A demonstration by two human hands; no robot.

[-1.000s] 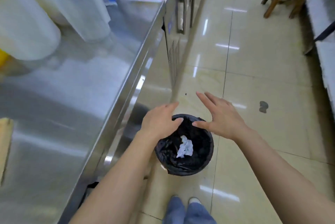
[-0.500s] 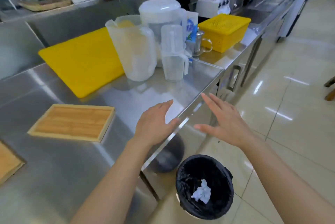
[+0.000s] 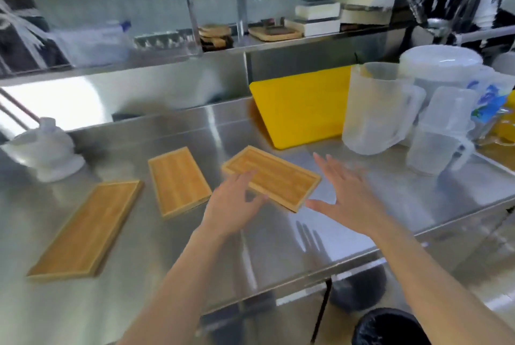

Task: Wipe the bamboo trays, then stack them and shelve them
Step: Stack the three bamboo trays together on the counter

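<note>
Three bamboo trays lie on the steel counter (image 3: 278,238): a long one at the left (image 3: 86,229), a middle one (image 3: 178,181), and a right one (image 3: 274,177) set at an angle. My left hand (image 3: 232,203) hovers open over the near left edge of the right tray, fingertips at or just above its rim. Open with fingers spread, my right hand (image 3: 344,196) is just right of that tray's near corner and holds nothing. A shelf (image 3: 250,46) runs along the back above the counter.
A yellow cutting board (image 3: 301,110) leans at the back right. Clear plastic pitchers (image 3: 376,110) and a lidded container (image 3: 440,65) crowd the right end. A white ceramic pot (image 3: 47,155) sits at the left. A black bin (image 3: 387,328) stands on the floor below right.
The view has swung up from the bin on the floor to the counter. Both empty hands have come over the counter to the right tray.
</note>
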